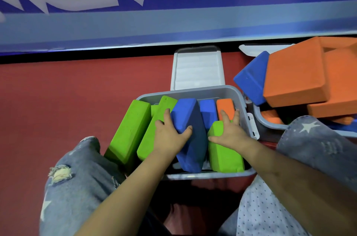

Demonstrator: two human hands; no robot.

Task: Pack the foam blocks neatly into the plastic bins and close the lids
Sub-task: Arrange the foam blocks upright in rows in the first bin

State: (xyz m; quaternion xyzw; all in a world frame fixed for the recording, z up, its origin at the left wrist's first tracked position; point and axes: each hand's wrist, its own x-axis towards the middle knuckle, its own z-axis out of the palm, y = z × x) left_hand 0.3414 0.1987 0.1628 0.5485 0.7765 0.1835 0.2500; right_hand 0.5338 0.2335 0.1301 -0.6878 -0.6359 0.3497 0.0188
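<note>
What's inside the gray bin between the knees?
Green blocks, blue blocks and an orange block stand packed in the bin. Anything beneath them is hidden.

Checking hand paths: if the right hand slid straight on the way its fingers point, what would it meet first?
Probably the orange block: the right hand lies on a green block, fingers already reaching it.

red floor, two bins (grey)
</note>
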